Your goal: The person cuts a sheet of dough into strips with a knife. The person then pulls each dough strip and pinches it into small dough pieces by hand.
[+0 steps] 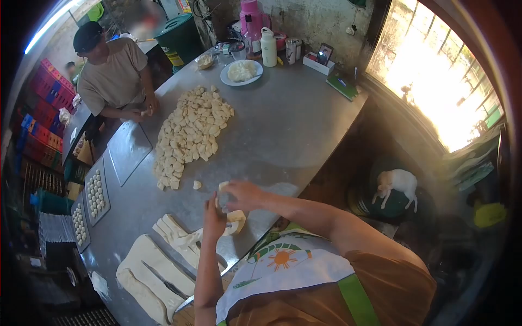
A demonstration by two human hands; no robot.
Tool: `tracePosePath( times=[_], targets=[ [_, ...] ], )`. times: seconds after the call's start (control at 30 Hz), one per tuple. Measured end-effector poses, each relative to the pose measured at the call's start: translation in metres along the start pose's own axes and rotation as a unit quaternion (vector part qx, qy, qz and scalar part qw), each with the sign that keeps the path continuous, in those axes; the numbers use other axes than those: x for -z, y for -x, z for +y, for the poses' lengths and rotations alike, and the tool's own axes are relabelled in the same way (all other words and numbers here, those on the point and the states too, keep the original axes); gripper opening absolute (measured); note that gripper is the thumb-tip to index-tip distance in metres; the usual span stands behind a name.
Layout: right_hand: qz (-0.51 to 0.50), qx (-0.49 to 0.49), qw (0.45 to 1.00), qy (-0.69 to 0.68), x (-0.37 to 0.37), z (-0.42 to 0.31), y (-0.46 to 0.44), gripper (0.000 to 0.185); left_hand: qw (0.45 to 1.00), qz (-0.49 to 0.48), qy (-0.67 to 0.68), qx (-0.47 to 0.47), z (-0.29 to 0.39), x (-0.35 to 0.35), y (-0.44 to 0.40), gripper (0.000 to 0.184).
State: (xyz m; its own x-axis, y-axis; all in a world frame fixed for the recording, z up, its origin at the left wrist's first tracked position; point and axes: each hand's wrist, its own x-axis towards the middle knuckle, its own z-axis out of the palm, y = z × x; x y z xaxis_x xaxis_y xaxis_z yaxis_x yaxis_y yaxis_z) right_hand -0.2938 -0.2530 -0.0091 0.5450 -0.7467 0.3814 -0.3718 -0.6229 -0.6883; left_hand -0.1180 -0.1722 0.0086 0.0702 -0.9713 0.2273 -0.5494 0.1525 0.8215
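The left forearm (209, 266) rises almost straight from the bottom edge of the view, bare, its wrist (212, 232) roughly in line with it. The left hand (214, 213) points away from the body, fingers up. The right arm (304, 209) reaches across in front of the torso, bare from below the shoulder, only slightly bent. The right hand (242, 195) is palm down, its fingers curled toward the left hand. Both hands sit close together; blur hides the exact finger positions.

And there you are: brown shirt (397, 282), white bib (321, 271) below your right hand (243, 195), orange sun print (283, 259) blazing, green strap (358, 299) farther back!
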Motion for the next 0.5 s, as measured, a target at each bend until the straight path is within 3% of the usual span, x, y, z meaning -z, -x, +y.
tracePosePath(
  times=[0.07, 0.13, 0.17, 0.23, 0.27, 0.37, 0.4, 0.5],
  targets=[
    [-0.035, 0.003, 0.999, -0.037, 0.010, -0.011, -0.015, 0.033, 0.981, 0.077, -0.069, -0.163, 0.023, -0.006, -0.022, 0.023],
    [-0.127, -0.010, 0.982, -0.137, 0.009, -0.027, -0.006, 0.033, 0.963, 0.109, -0.105, -0.223, 0.017, -0.014, -0.008, 0.022],
    [-0.129, -0.007, 0.981, -0.142, 0.012, -0.031, -0.006, 0.033, 0.992, 0.059, -0.009, -0.108, -0.010, -0.017, -0.002, 0.023],
    [-0.063, -0.016, 0.990, -0.123, 0.020, -0.033, -0.011, 0.033, 0.974, -0.043, 0.184, 0.122, -0.039, -0.020, -0.004, 0.023],
    [-0.031, -0.024, 0.993, -0.113, 0.024, -0.032, -0.012, 0.033, 0.975, -0.043, 0.182, 0.122, -0.040, -0.024, -0.002, 0.023],
    [-0.080, -0.082, 0.993, 0.002, 0.020, -0.001, -0.009, 0.034, 0.986, -0.115, -0.105, 0.058, 0.016, -0.034, 0.008, 0.025],
    [-0.104, -0.108, 0.987, 0.060, 0.015, 0.013, -0.009, 0.035, 0.986, -0.111, -0.109, 0.063, 0.031, -0.033, 0.011, 0.025],
    [-0.152, -0.127, 0.980, 0.033, -0.003, 0.077, 0.006, 0.033, 0.995, -0.092, 0.029, 0.037, 0.061, -0.021, 0.021, 0.031]
  ],
)
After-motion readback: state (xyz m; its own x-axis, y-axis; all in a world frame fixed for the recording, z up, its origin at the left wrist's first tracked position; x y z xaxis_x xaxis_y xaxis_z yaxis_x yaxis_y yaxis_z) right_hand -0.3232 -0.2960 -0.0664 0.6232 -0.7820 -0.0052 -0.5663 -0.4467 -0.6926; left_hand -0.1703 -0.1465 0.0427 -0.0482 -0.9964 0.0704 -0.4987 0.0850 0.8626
